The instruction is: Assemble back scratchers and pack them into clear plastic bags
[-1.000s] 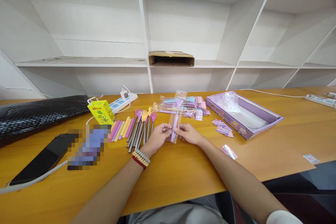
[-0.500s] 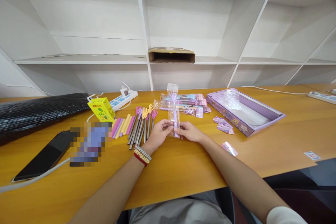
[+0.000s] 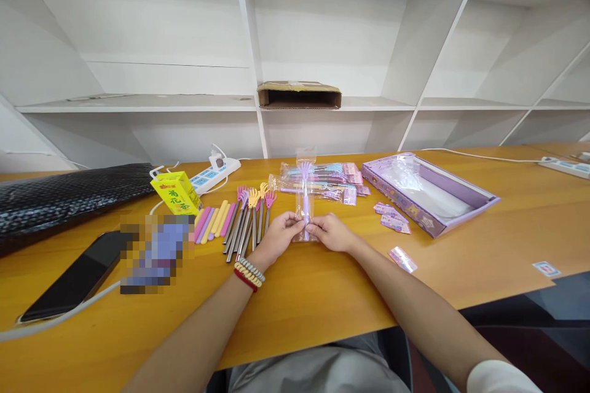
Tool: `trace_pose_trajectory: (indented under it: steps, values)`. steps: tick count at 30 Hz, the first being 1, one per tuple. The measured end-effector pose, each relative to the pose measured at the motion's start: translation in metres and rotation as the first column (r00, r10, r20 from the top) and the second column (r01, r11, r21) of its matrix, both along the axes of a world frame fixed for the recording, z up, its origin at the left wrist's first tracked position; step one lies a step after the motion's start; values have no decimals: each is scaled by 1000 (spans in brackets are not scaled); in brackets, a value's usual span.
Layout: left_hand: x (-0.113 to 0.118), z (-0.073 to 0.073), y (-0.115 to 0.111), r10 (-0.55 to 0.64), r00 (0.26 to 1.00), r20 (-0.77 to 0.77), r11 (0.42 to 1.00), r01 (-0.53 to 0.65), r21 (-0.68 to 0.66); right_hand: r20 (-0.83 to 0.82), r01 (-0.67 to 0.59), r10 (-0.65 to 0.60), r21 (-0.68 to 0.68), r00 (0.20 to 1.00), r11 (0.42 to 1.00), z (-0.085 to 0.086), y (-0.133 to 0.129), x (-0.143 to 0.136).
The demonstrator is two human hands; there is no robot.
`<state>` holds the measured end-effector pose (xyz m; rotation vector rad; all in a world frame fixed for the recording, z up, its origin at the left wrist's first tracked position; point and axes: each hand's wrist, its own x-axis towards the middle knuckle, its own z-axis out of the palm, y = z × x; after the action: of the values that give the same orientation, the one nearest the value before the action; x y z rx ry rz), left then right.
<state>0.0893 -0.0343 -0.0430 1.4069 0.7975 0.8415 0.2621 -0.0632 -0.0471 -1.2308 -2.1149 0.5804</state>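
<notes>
Between both hands is a purple back scratcher [image 3: 306, 196] inside a clear plastic bag [image 3: 306, 152], its claw end pointing away from me. My left hand [image 3: 277, 238] pinches the bag's near end from the left. From the other side my right hand [image 3: 332, 232] grips the same end with thumb and fingers. Behind it lie several bagged back scratchers [image 3: 341, 179] in a pile. Left of my left hand are loose metal rods with coloured claw heads [image 3: 245, 215], and beside them coloured handle tubes [image 3: 214, 222].
An open purple box [image 3: 431, 196] sits at the right, with small printed cards [image 3: 391, 218] near it. At the left are a yellow drink carton [image 3: 177, 193], a power strip [image 3: 214, 175], a phone [image 3: 78, 273] and a black wrapped bundle [image 3: 74, 199]. White shelves holding a cardboard box [image 3: 299, 96] rise behind.
The bag's top end has tipped slightly right and looks flatter. Both hands keep nearly the same place and hold on the bagged scratcher.
</notes>
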Motion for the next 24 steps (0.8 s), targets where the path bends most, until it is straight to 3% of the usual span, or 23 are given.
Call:
trace_pose_trajectory:
  steps: [8, 24]
  values:
    - [0, -3, 2, 62, 998, -29, 997, -60, 48, 179, 44, -63, 106, 982, 993, -2, -1, -1]
    - [-1, -3, 1, 79, 990, -116, 961, -44, 272, 191, 25, -38, 70, 981, 997, 5, -2, 1]
